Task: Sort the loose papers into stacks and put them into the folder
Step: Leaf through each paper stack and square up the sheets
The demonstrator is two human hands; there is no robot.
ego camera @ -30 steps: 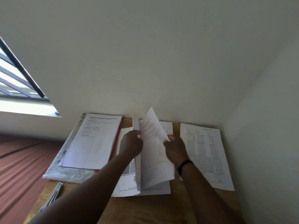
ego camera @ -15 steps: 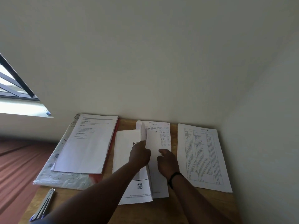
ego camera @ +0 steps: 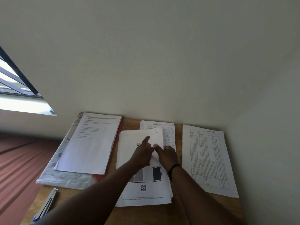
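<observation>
The middle stack of papers lies on the wooden table, its top page printed with grey bars and a QR code. My left hand rests on that page with the index finger stretched out, holding nothing. My right hand pinches the lower edge of a loose white sheet that lies nearly flat over the stack's top right. A handwritten sheet shows beneath it. On the left, the red folder lies under another paper stack. At the right lies a sheet printed with a table.
A crumpled clear plastic sleeve lies under the folder and overhangs the table's left edge. A metal clip-like object sits at the front left corner. Walls close the table in at the back and right; a window is far left.
The sheets that stood upright between my hands have come down onto the middle stack. Its printed top page now shows fully, and my left index finger points across it.
</observation>
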